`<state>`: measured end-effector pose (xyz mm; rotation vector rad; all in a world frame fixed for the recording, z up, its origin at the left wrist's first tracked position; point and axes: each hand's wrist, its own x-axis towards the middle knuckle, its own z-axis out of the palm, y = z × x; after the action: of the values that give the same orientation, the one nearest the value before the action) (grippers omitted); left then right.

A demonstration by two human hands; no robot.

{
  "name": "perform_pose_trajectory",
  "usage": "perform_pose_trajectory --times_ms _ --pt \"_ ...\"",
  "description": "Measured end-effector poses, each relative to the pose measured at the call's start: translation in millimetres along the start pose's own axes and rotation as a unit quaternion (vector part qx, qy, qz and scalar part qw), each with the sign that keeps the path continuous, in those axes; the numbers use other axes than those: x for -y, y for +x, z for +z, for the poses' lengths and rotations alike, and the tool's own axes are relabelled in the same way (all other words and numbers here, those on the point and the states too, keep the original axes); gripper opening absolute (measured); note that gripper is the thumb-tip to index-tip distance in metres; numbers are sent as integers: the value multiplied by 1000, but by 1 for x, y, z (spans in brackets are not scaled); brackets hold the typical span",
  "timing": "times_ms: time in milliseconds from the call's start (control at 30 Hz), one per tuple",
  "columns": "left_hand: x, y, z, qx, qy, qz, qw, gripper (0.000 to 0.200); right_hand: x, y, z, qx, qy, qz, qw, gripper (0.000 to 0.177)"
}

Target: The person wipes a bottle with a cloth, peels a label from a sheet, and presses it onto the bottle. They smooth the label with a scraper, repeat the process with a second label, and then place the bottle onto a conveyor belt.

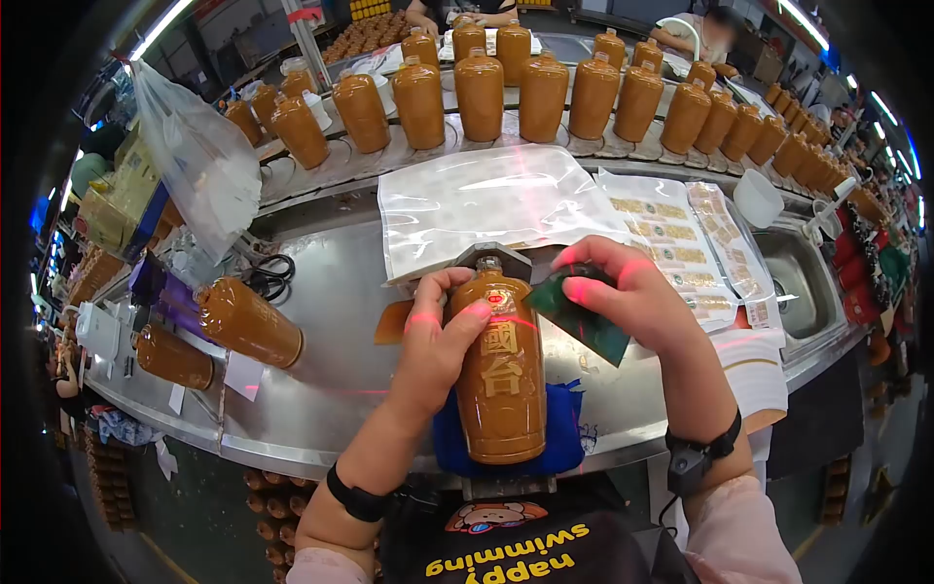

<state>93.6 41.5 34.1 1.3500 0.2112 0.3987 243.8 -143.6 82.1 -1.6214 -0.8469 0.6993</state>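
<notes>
A glossy brown bottle (501, 389) with gold characters and a small red emblem lies tilted in front of me, its neck toward the far side. Under it is a blue cloth (564, 419), and its neck rests at a metal holder (516, 261). My left hand (438, 326) grips the bottle's left shoulder, thumb pressed on the front near the emblem. Between the thumb and fingers of my right hand (623, 287) is a dark green, flat scraper (589, 326), its corner right beside the bottle's shoulder. Red laser lines cross both hands and the bottle.
Clear plastic sheeting (477, 209) and gold label sheets (662, 234) lie beyond my hands. A conveyor (360, 165) carries several brown bottles across the back. Two more bottles (248, 321) lean at left, near a hanging plastic bag (195, 156). A sink (803, 282) is at right; people sit opposite.
</notes>
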Motion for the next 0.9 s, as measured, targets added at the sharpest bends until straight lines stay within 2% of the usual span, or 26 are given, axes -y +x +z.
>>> perform_pose_trajectory --times_ms 200,300,367,500,600,700,733,833,867,900 --pt "0 9 -2 -3 25 33 999 32 9 22 5 66 77 41 994 25" --pt "-3 12 0 6 37 46 998 28 3 27 10 88 106 -17 990 27" --pt "-1 13 -1 12 29 61 998 25 2 26 11 84 131 -16 988 28" --pt "1 15 -8 37 156 87 983 14 2 19 12 47 113 -38 992 31" --pt "0 15 -7 31 204 96 974 9 0 6 13 -45 8 -71 996 30" --pt "-4 16 -4 22 241 121 963 7 -10 -12 20 -106 -134 -208 963 31" --pt "-5 16 -2 16 247 121 961 7 -4 -21 25 -88 -151 -167 970 37" --pt "-7 17 1 -22 264 130 955 11 -10 -28 38 -94 -282 -279 913 51" --pt "-7 17 1 -39 270 136 953 13 -16 -29 40 -76 -282 -277 915 60" --pt "-5 18 0 -40 236 123 963 14 -15 -30 43 -73 -295 -278 911 61"
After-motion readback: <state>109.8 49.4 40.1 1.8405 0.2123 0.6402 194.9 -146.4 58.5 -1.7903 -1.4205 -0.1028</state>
